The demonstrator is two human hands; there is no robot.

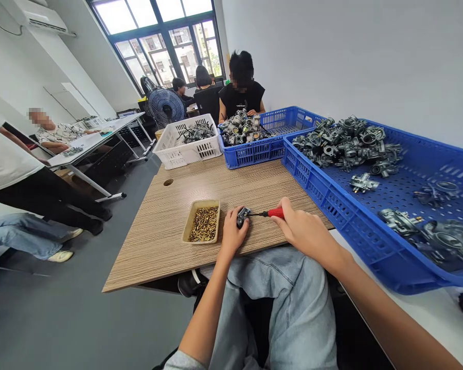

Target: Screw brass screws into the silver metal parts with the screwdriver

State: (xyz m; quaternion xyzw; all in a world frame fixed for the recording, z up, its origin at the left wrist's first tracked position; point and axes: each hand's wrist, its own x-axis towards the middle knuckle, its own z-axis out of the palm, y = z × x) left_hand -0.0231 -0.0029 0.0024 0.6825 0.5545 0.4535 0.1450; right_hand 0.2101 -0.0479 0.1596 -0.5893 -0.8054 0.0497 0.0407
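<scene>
Near the front edge of the wooden table [170,205], my left hand [233,229] is wrapped round a small grey metal carburetor [243,216]. My right hand [299,226] grips the red handle of a screwdriver [274,212]. Its dark shaft points left, and the tip meets the carburetor's right side; the exact contact spot is too small to make out. Just left of my left hand stands a cream plastic tub [184,231] holding many small brass jets [204,224].
A large blue crate [343,216] with grey carburetors [347,139] stands along the right. Behind the table's far edge are another blue crate [254,154] and a white basket [170,149] of metal parts. A person [242,92] sits opposite; a fan [165,105] stands beyond.
</scene>
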